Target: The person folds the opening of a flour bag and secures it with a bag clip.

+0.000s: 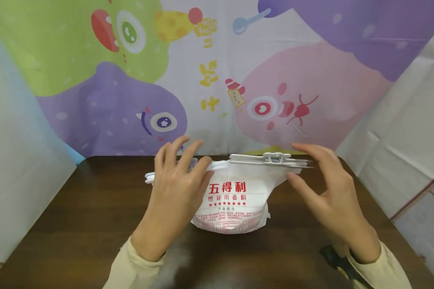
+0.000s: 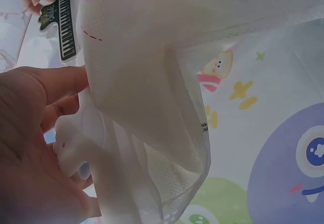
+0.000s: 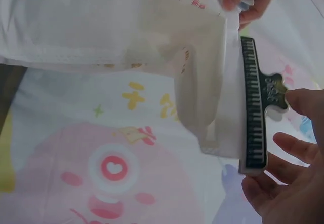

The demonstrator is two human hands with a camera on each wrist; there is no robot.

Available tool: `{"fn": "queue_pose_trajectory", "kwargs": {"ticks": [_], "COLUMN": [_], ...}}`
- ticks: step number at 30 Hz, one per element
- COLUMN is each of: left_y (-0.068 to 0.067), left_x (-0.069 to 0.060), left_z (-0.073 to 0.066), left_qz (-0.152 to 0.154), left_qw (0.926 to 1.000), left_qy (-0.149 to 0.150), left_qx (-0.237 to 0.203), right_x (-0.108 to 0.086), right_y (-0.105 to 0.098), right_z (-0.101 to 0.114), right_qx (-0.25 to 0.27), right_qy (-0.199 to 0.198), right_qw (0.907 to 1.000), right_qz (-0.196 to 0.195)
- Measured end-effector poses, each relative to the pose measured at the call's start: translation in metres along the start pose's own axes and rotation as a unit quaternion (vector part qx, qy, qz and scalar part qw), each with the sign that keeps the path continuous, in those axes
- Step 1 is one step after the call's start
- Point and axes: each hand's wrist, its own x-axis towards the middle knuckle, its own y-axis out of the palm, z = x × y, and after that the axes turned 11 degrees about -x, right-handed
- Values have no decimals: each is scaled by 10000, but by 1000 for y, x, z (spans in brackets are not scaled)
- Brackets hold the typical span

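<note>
A white flour bag (image 1: 235,200) with red Chinese print hangs above the table, its top edge clamped by two long bag clips. My left hand (image 1: 179,192) is curled round the white bag clip (image 2: 76,140) on the left, thumb against the bag. At the right end, the other bag clip (image 3: 253,107) carries a black-and-white piano-key pattern and a dark handle. Around that clip's outer end my right hand (image 1: 336,196) is spread, thumb and fingers apart; in the right wrist view the thumb lies at the handle, with fingertips by the clip's lower end.
Below the bag is a dark brown wooden table (image 1: 76,224). A cloth backdrop (image 1: 217,132) with cartoon monsters rises behind it, and pale sheets (image 1: 21,160) flank both sides. A black strap (image 1: 343,265) is on the right wrist.
</note>
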Motion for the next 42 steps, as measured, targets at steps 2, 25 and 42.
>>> {"fn": "queue_pose_trajectory", "kwargs": {"ticks": [2,25,42], "left_y": [1,-1,18], "left_x": [0,11,14], "left_z": [1,-19,-10], "left_qz": [-38,513,241], "left_qw": [10000,9968,9966], "left_qy": [18,-253,-382], "left_qx": [0,562,692], "right_x": [2,38,44], "right_y": [1,8,4], "right_z": [5,15,10], "right_qx": [-20,168,267], "right_qy": [-127,-1209,-1159], "right_qw": [9999,9909,9875], "right_qz": [-93,576,1034]}}
